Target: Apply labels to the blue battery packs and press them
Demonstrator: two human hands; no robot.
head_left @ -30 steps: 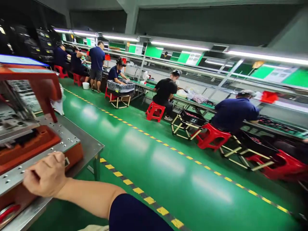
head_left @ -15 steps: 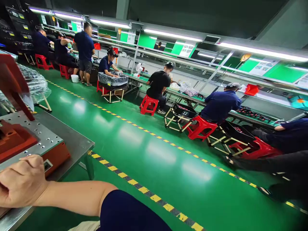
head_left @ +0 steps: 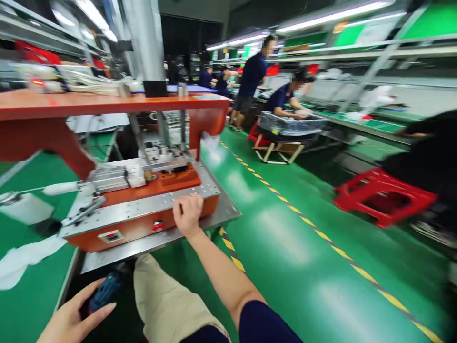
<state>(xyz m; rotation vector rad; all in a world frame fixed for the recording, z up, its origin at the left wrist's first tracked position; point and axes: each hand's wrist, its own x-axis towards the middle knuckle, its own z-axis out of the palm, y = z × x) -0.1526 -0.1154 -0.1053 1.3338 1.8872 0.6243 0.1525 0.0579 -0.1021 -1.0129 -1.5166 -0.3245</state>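
My right hand [head_left: 187, 214] is curled into a loose fist and rests on the front edge of the metal plate of an orange bench press [head_left: 143, 209], beside its red button [head_left: 157, 226]. Nothing shows inside its fingers. Low at the left, my left hand [head_left: 73, 318] is held over my lap, with thumb and fingers around a small dark blue object [head_left: 104, 293]. My beige trouser leg [head_left: 164, 300] lies between the two arms.
The press stands on a steel table [head_left: 221, 216] next to a green bench [head_left: 32, 295] with white cloth. To the right are a green aisle floor [head_left: 303, 228] with a yellow-black line, a red stool [head_left: 383, 197], a wrapped crate on a stand [head_left: 285, 128] and several workers.
The view has swung left from the aisle to the press. My right hand stays curled on the plate's front edge. My left hand with the blue object has come into view.
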